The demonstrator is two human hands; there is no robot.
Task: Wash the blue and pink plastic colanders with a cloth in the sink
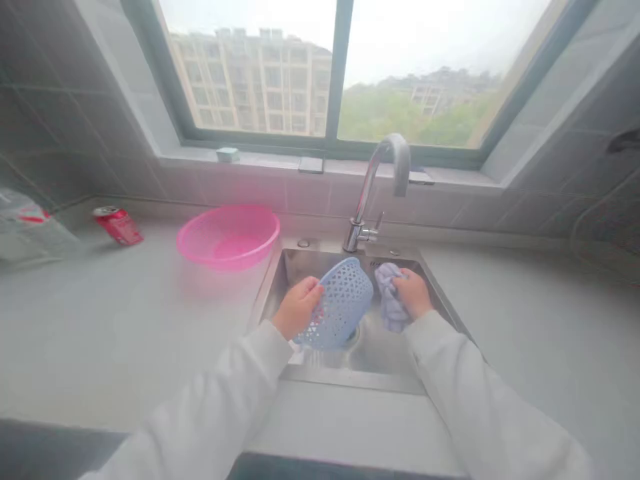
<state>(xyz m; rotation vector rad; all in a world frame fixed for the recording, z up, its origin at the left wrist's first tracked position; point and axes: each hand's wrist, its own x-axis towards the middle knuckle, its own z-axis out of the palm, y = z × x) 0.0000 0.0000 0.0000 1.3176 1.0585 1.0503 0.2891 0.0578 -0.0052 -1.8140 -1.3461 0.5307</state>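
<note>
Foreground: white sleeves on both arms, entering from bottom edge. L hand, fingers curled and gripping rim of blue basket, basket tilted on edge over steel sink. R hand, fingers closed on bunched lilac cloth, cloth at basket's side, contact unclear. Good practice: firm hold on rim, even pressure w/ cloth, drips kept over drain. Behind: chrome faucet. Left of sink, on grey counter: pink basket, red can on its side, plastic bag. Beyond: tiled wall, sill w/ sponge, window, apartment block, trees.
</note>
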